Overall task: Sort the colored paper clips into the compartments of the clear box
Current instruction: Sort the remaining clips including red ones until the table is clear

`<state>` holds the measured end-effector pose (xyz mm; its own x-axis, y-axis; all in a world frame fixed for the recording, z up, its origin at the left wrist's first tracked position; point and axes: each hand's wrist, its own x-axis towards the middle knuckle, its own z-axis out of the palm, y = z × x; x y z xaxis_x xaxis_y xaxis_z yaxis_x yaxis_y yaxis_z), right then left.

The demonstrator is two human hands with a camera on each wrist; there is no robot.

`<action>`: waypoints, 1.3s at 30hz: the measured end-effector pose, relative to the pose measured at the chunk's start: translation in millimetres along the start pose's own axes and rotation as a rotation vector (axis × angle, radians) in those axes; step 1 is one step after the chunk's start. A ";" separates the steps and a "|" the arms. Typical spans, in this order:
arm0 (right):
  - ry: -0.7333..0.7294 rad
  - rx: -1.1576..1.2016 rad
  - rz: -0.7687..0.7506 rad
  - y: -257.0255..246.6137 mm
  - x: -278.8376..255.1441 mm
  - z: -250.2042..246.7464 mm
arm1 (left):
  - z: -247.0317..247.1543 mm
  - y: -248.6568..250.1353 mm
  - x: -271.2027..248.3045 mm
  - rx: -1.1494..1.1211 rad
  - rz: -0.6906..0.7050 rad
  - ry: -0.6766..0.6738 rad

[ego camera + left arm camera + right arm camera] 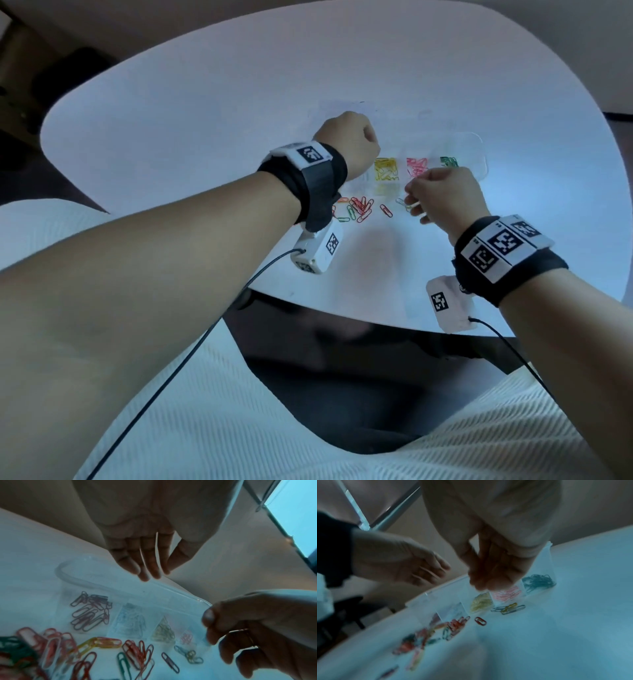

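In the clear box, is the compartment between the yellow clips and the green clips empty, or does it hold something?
Not empty: a heap of pink clips lies in it, between the yellow clips and the green clips.

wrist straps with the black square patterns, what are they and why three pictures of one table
No machine here: a person sorts with bare hands. The wrist straps carry cameras. One picture looks down from the head; the other two look along each hand. On the white table sits a clear box with yellow clips, pink clips and green clips in separate compartments; loose clips lie in front. The left hand holds straight fingers over the box. The right hand has bunched fingers; whether it pinches a clip is unclear.
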<state>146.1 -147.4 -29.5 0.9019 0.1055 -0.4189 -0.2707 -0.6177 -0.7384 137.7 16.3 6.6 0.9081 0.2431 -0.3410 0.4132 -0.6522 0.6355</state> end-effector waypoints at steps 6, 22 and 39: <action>-0.095 -0.482 -0.207 13.4 6.1 20.9 | 21.1 -32.4 -41.2 0.059 0.065 0.093; -0.060 -0.549 -0.068 24.3 9.5 30.0 | 81.5 -68.5 -48.9 0.703 0.478 -0.308; -0.066 -0.556 0.023 25.9 3.4 31.6 | 90.1 -71.0 -61.6 0.623 0.390 -0.222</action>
<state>131.5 -138.4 -66.8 0.8700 0.1249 -0.4769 -0.0553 -0.9365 -0.3462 46.3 -17.1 -79.9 0.9180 -0.1950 -0.3452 -0.1090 -0.9613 0.2531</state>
